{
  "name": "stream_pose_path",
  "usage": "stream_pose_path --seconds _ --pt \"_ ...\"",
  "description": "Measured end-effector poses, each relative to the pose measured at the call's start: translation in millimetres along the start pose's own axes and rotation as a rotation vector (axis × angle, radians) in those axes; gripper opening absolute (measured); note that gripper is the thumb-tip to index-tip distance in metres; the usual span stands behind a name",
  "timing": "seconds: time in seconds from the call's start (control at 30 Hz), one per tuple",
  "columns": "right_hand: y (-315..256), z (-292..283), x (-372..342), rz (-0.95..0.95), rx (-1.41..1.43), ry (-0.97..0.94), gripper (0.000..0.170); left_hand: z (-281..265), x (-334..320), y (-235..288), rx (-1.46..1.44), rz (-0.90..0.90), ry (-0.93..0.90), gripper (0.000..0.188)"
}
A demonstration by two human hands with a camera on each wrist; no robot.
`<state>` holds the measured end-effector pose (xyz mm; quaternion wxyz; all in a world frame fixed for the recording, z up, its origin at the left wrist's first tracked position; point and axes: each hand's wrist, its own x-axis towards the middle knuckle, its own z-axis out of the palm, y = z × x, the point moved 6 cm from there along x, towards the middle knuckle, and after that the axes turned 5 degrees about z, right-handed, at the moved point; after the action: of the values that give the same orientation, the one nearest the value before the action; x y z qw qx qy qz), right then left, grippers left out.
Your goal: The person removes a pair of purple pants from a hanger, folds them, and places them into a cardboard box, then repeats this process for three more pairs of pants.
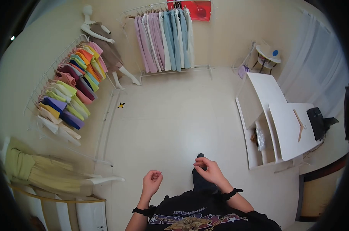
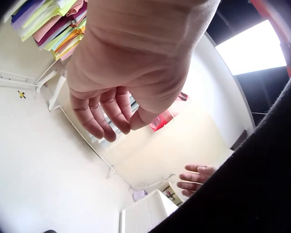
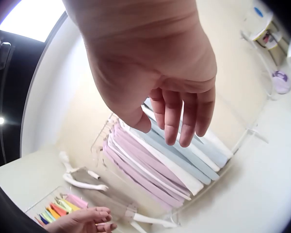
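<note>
My left hand (image 1: 152,182) hangs in front of my body with its fingers loosely bent and nothing in them. In the left wrist view the palm side of this hand (image 2: 131,77) shows, thumb close to the fingertips. To the right, my right hand (image 1: 210,171) is also raised over the floor and holds nothing. Its fingers (image 3: 172,119) droop, slightly bent and apart, in the right wrist view. Neither hand touches anything. On the white counter (image 1: 278,119) at the right lies a wooden hanger (image 1: 299,125), well away from both hands.
Colourful shirts (image 1: 68,84) hang on a rack along the left wall. Lilac, white and blue garments (image 1: 164,40) fill the back rack. Two dressed mannequins (image 1: 105,40) stand by the racks. A black monitor (image 1: 316,123) sits on the counter. Pale floor (image 1: 170,111) stretches between.
</note>
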<state>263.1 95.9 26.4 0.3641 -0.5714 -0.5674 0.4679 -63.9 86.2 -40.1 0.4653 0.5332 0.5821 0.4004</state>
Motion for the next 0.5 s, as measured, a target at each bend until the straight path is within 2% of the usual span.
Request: stream_pose_path --seconds 0.1,0.2,0.37,0.5 --pt "4.6 -31.4 81.4 0.02 -0.02 -0.008 0.037 7.9 75.8 20.8 0.018 0.006 0.071 0.017" --pt "-2.9 -79.4 162.6 -0.059 0.003 0.025 0.038 33.4 167.2 58.5 0.063 0.037 0.081 0.017" --pt "-10.4 -142.9 282.1 0.024 0.064 0.065 0.036 56.5 284.8 138.1 0.131 0.028 0.052 0.017" --pt "-4.4 -186.7 366.3 0.048 0.084 0.063 0.034 80.1 375.8 124.7 0.054 -0.014 0.021 0.019"
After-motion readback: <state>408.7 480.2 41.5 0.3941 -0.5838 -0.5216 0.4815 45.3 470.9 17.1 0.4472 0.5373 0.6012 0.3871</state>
